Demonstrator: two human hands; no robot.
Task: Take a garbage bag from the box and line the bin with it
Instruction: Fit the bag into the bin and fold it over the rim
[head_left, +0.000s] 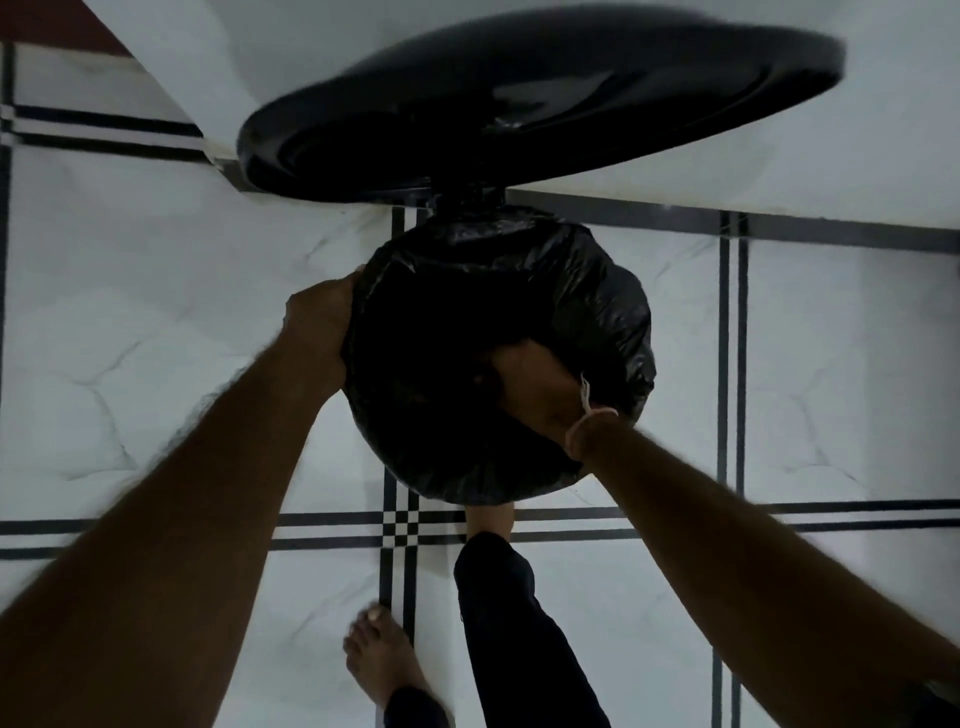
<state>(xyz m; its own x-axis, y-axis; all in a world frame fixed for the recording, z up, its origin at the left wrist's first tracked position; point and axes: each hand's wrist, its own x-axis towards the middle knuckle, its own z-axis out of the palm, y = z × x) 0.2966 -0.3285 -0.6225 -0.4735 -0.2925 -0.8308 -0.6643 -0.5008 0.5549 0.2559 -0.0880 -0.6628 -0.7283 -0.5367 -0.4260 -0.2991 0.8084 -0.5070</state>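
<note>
Your left hand (319, 322) clamps the garbage bag (597, 291) against the left rim of the bin (470, 199), fingers curled over the edge, most likely so the folded-over plastic cannot slide in. The bag covers the whole mouth, and the bin lid (545, 98) stands open behind it; your foot (491, 519), tucked under the front, is probably holding a pedal down. Your right hand (535, 395) reaches inside the bag, seemingly to push the liner down; whether its fingers are straight or curled is lost in the dark
</note>
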